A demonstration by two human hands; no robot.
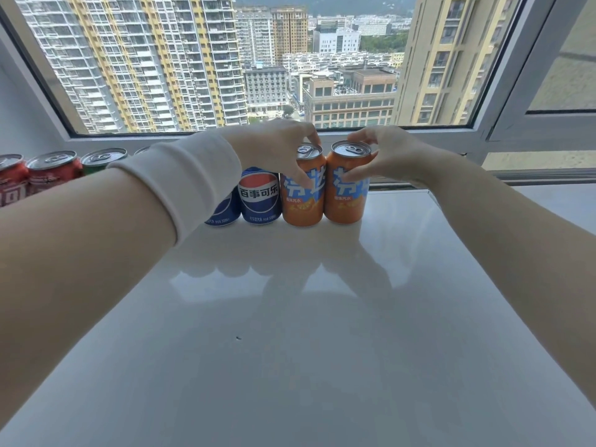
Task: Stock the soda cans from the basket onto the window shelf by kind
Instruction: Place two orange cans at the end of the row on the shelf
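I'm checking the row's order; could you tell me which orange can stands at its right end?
The orange can gripped by the right hand: nothing stands beyond it, while the other orange can, in the left hand, borders a blue can.

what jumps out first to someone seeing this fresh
The left hand grips the left orange Fanta can and the right hand grips the right orange Fanta can, side by side at the back of the white window shelf. Left of them stand two blue Pepsi cans, then a green can and red cans at the frame's edge. Behind, the window shows tall apartment towers.
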